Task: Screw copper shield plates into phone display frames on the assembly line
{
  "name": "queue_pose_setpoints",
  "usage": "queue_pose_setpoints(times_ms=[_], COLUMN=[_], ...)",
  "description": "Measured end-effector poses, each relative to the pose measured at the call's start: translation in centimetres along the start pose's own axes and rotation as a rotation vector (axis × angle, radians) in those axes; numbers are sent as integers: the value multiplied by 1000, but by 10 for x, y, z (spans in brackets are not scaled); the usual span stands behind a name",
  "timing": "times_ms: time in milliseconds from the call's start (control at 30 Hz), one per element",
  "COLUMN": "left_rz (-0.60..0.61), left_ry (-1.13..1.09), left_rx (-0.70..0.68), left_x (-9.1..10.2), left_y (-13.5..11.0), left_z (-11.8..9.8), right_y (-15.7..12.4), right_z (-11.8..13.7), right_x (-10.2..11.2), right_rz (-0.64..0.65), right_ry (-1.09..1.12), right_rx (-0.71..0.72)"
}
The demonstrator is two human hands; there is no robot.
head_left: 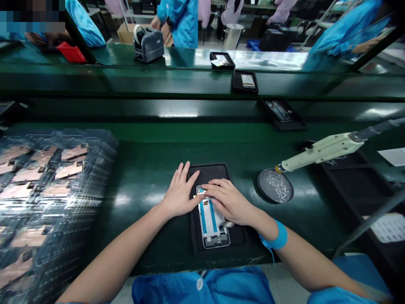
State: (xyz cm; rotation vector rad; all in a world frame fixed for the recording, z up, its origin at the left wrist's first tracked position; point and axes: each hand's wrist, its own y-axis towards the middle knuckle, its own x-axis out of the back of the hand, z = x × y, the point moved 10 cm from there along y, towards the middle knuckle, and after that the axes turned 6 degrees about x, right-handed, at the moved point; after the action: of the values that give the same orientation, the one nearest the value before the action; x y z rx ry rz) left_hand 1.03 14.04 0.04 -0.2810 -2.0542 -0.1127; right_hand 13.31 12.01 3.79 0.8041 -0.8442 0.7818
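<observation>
An opened phone frame [208,217], with two blue strips along its pale inside, lies in a black tray [211,171] before me. My left hand [181,192] is open, its fingers spread past the tray's left side, and its thumb reaches the phone's upper left edge. Across the upper part of the phone, my right hand [232,202] is closed with bent fingers; they cover the upper right of the frame. A pale piece shows under the right palm, too hidden to name. A blue band circles my right wrist.
Clear plastic trays [95,169] of copper-coloured boards are stacked at left. A pale green electric screwdriver [325,150] rests with its tip by a round dish of screws [275,185]. Another black phone tray [281,113] lies farther back. A tape dispenser [148,44] stands beyond, near co-workers in blue.
</observation>
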Motion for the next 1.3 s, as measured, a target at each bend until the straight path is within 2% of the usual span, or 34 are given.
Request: queue_pose_setpoints(times_ms=[233,433,733,867,933,1000,1067,1133,1200,1233,1300], left_rz=[23,-15,-2,-49,-81,-103,-110,-116,-138,-155,-177], left_ry=[20,19,-9,-35,-49,-69,-94,-110,-115,-115,-112], left_rx=[10,-5,1,-13,-51,-111,-166,-202,-228,-239,-255], left_x=[0,2,2,6,10,12,12,11,10,9,7], left_y=[0,0,-1,-2,-3,-6,-8,-9,-9,-7,-1], left_z=[-1,-1,-1,-1,-4,-10,-15,-18,-21,-22,-26], right_y=[-3,-5,-6,-5,-6,-15,-41,-82,-122,-135,-145], right_z=[-2,1,3,3,4,2,0,3,4,-3,-32], right_x=[0,-5,-11,-11,6,41,87,130,153,160,171], right_rz=[-7,30,48,26,-100,-338,-678,-1060,-1345,-1409,-1402], right_ry=[26,-48,-110,-69,-14,3,-107,-341,-556,-597,-515], right_rx=[-2,-1,-53,-38,-10,6,-12,-54,-141,-200,-319])
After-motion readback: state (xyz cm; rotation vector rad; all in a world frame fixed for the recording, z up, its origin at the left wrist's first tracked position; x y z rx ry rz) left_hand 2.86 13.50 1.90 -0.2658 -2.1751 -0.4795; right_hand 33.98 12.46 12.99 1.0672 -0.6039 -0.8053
